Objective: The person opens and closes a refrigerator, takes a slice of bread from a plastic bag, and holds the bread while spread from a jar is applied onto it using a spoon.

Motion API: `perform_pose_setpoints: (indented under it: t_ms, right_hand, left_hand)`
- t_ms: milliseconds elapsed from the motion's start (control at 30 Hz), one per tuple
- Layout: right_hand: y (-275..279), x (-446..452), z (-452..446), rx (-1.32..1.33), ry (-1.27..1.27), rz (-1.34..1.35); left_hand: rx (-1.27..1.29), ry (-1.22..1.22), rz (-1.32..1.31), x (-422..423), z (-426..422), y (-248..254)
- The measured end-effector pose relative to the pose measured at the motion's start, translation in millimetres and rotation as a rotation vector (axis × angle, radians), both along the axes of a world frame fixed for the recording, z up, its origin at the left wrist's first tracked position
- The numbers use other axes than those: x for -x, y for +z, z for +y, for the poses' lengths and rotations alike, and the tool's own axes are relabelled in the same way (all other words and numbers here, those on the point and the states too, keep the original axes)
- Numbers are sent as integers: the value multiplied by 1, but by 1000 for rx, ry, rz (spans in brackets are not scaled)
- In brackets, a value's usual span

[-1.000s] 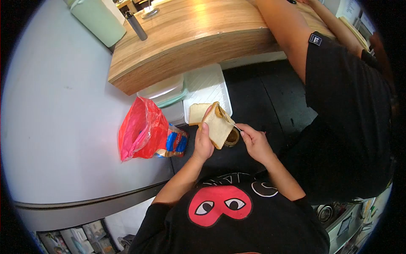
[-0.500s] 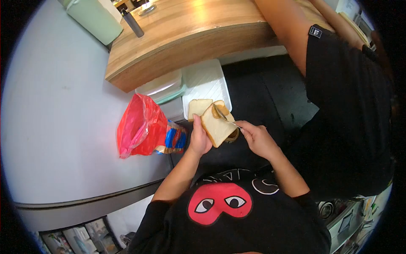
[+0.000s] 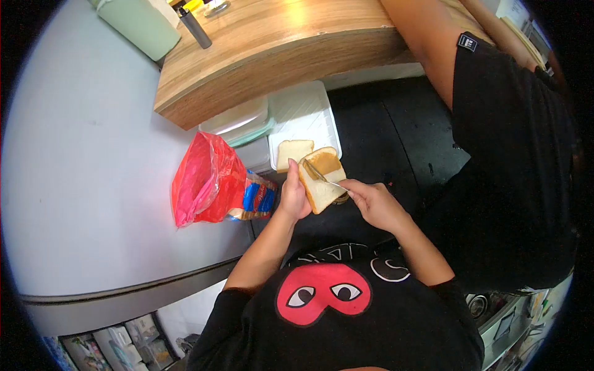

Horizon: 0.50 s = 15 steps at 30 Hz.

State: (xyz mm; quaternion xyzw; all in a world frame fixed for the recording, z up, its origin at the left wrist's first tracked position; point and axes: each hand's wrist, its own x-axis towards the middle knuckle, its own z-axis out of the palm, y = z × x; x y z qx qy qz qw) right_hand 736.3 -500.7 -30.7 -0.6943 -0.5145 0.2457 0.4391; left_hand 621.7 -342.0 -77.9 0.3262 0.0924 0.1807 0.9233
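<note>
A slice of bread (image 3: pixel 325 190) rests in my left hand (image 3: pixel 294 196), whose thumb lies along its left edge. Brown spread (image 3: pixel 324 163) covers the slice's upper part. My right hand (image 3: pixel 377 206) pinches the handle of a metal utensil (image 3: pixel 327 180), and its far end touches the bread's upper left. Behind the held slice, another bread slice (image 3: pixel 293 153) lies on the near end of a white tray (image 3: pixel 303 111). A jar (image 3: pixel 341 198) is mostly hidden under the held bread.
A red plastic bag (image 3: pixel 213 179) and a blue bread package (image 3: pixel 258 196) stand left of my hands. Lidded containers (image 3: pixel 238 123) sit beside the tray, below a raised wooden counter (image 3: pixel 272 55). Close on my right is another person in a black shirt (image 3: pixel 507 161).
The brown patch on the bread has grown wider across its top. The utensil's end has moved left over the slice, and the bread now hides more of the jar.
</note>
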Motion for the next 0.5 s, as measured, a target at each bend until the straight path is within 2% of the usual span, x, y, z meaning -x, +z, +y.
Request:
perform_pose_setpoints:
  t_ms: [300,500]
  right_hand:
    - [5,-5,-2,111,84,-63]
    - [5,-7,-4,136,135,-88]
  left_hand:
    - [154,-34,139,0,2,-6]
    - [263,-114,123,1,2,-5]
